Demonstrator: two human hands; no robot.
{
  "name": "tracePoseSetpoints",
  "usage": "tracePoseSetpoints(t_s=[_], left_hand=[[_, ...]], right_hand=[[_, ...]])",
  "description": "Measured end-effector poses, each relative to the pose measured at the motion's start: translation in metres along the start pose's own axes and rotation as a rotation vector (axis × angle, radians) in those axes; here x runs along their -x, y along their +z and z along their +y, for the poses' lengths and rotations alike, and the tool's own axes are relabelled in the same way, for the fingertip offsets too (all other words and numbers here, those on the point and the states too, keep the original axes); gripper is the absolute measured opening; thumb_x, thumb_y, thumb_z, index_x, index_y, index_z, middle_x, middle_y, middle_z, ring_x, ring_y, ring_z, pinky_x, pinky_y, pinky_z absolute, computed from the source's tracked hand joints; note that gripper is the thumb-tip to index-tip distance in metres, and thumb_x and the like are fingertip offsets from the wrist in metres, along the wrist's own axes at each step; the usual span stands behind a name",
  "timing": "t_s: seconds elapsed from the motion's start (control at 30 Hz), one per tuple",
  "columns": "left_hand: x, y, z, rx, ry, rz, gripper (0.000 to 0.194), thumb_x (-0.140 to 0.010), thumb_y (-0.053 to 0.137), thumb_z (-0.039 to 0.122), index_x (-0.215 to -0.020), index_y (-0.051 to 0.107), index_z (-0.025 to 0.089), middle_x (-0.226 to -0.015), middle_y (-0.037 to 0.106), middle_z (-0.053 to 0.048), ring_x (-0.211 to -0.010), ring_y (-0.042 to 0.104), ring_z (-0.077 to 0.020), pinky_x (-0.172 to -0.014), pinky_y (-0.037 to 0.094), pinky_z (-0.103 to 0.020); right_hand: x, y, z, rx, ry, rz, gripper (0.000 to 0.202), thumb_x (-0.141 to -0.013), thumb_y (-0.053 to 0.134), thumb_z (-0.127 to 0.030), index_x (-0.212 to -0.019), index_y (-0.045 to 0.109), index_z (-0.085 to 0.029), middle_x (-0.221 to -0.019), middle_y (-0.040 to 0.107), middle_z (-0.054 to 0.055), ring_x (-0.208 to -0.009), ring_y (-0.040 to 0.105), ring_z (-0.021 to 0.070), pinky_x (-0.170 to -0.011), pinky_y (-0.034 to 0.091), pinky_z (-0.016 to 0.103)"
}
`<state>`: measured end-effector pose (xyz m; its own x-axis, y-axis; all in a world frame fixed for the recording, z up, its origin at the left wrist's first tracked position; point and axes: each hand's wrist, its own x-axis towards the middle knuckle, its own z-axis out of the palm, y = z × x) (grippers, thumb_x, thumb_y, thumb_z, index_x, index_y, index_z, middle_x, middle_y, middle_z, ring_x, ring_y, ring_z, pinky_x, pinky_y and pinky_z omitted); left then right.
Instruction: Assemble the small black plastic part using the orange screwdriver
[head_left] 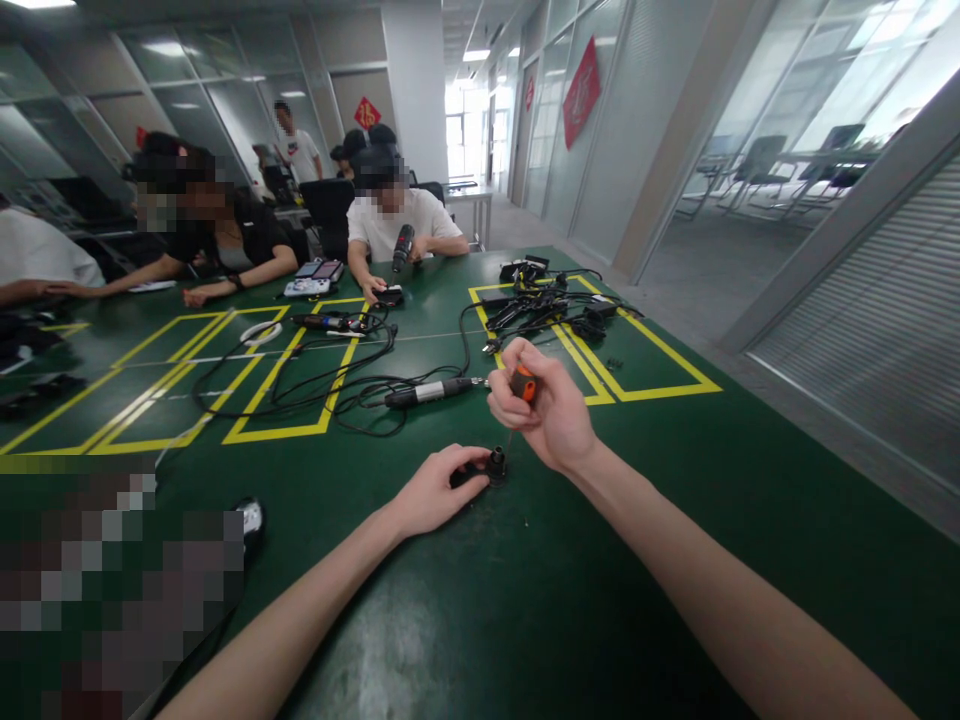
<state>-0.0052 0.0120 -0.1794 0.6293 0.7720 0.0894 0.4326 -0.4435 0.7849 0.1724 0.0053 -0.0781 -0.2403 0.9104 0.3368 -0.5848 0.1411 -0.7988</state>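
— Where was the work when you looked in?

— At the near middle of the green table point(675, 520). My left hand point(435, 492) lay flat-ish on a small black part point(491, 468), fingers curled around its left side and pinning it to the surface. My right hand point(544, 405) sat just above, at about one o'clock from the part, fingers closed tight on an orange-handled screwdriver point(523, 383). The thin shaft ran down toward the part's top; I couldn't tell whether the tip was seated.

— What did doing it well ask for?

— In my judgement, keeping the shaft upright over the part, pressing down before turning, and holding the left-hand grip firm so the part couldn't spin.

— Anything close by?

— A black rotary tool point(431, 392) lay at eleven o'clock, its cord looping away; a tangle of cables point(551, 305) at one o'clock. Other people sat at the far edge.
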Motion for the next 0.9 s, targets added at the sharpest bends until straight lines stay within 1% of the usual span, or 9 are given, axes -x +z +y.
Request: tracePoseSetpoints(t_s=[0.1, 0.17, 0.27, 0.37, 0.5, 0.6, 0.67, 0.8, 0.9], left_hand=[[-0.0002, 0.0008, 0.0001, -0.002, 0.005, 0.006, 0.035, -0.093, 0.062, 0.029, -0.125, 0.069, 0.02, -0.11, 0.073, -0.006, -0.094, 0.065, -0.0175, -0.088, 0.052, -0.03], [-0.0005, 0.0011, 0.0005, -0.002, 0.009, 0.011, 0.034, -0.092, 0.063, 0.028, -0.125, 0.069, 0.019, -0.109, 0.073, -0.006, -0.093, 0.066, -0.0176, -0.088, 0.052, -0.031], [-0.0007, 0.0016, 0.0004, 0.003, 0.018, 0.015, 0.034, -0.093, 0.062, 0.029, -0.124, 0.069, 0.019, -0.11, 0.073, -0.007, -0.096, 0.066, -0.0181, -0.089, 0.052, -0.031], [-0.0007, 0.002, -0.0004, 0.003, 0.023, 0.018, 0.033, -0.093, 0.062, 0.029, -0.124, 0.069, 0.019, -0.109, 0.073, -0.006, -0.095, 0.067, -0.0179, -0.088, 0.052, -0.031], [-0.0006, 0.0023, -0.0007, 0.002, 0.019, 0.022, 0.034, -0.092, 0.063, 0.028, -0.125, 0.069, 0.02, -0.108, 0.073, -0.006, -0.093, 0.066, -0.0175, -0.086, 0.052, -0.03], [-0.0008, 0.0022, -0.0001, 0.0, 0.015, 0.021, 0.035, -0.092, 0.062, 0.028, -0.125, 0.069, 0.02, -0.108, 0.073, -0.006, -0.093, 0.066, -0.0176, -0.087, 0.052, -0.03], [-0.001, 0.0019, 0.0001, 0.001, 0.017, 0.019, 0.035, -0.092, 0.062, 0.028, -0.125, 0.069, 0.02, -0.108, 0.073, -0.006, -0.093, 0.066, -0.0175, -0.088, 0.052, -0.031], [-0.0011, 0.0015, -0.0003, 0.004, 0.022, 0.025, 0.034, -0.092, 0.062, 0.03, -0.124, 0.07, 0.02, -0.107, 0.073, -0.006, -0.091, 0.066, -0.0174, -0.089, 0.052, -0.031], [-0.0006, 0.0018, -0.0007, 0.014, 0.017, 0.025, 0.034, -0.092, 0.062, 0.029, -0.123, 0.07, 0.019, -0.107, 0.073, -0.007, -0.09, 0.066, -0.0171, -0.089, 0.053, -0.031]], right_hand=[[0.0, 0.0012, 0.0003, 0.053, -0.018, 0.008, 0.029, -0.09, 0.06, -0.042, -0.074, 0.047, -0.022, -0.053, 0.044, -0.008, -0.04, 0.023, 0.0049, -0.04, 0.017, 0.019], [-0.0006, 0.0018, 0.001, 0.069, -0.009, 0.013, 0.034, -0.091, 0.06, -0.044, -0.07, 0.048, -0.02, -0.055, 0.045, -0.006, -0.041, 0.026, 0.0044, -0.041, 0.019, 0.019], [-0.0014, 0.0023, 0.0027, 0.029, 0.02, 0.011, 0.039, -0.091, 0.061, -0.048, -0.067, 0.048, -0.02, -0.051, 0.037, -0.008, -0.041, 0.019, 0.004, -0.04, 0.013, 0.019], [-0.0007, 0.0028, 0.0036, -0.013, 0.01, 0.011, 0.034, -0.09, 0.061, -0.048, -0.072, 0.049, -0.021, -0.049, 0.033, -0.01, -0.04, 0.015, 0.0045, -0.04, 0.01, 0.019], [0.0013, 0.0028, 0.003, 0.007, -0.03, 0.036, 0.026, -0.089, 0.062, -0.04, -0.074, 0.05, -0.022, -0.049, 0.039, -0.009, -0.039, 0.019, 0.0051, -0.039, 0.013, 0.02], [0.0021, 0.0021, 0.0023, 0.024, -0.025, 0.033, 0.036, -0.09, 0.062, -0.043, -0.066, 0.051, -0.02, -0.051, 0.041, -0.007, -0.04, 0.024, 0.0047, -0.04, 0.015, 0.02], [0.0025, 0.0018, 0.0025, 0.026, -0.008, 0.018, 0.042, -0.091, 0.062, -0.047, -0.062, 0.05, -0.019, -0.05, 0.038, -0.007, -0.041, 0.022, 0.0044, -0.04, 0.015, 0.02], [0.0038, 0.0024, 0.0038, 0.015, -0.015, 0.01, 0.037, -0.091, 0.061, -0.051, -0.073, 0.052, -0.021, -0.047, 0.032, -0.011, -0.04, 0.016, 0.005, -0.04, 0.012, 0.02], [0.0043, 0.0036, 0.004, 0.016, -0.056, 0.041, 0.029, -0.09, 0.063, -0.046, -0.08, 0.049, -0.023, -0.049, 0.039, -0.011, -0.04, 0.018, 0.0055, -0.04, 0.014, 0.019]])
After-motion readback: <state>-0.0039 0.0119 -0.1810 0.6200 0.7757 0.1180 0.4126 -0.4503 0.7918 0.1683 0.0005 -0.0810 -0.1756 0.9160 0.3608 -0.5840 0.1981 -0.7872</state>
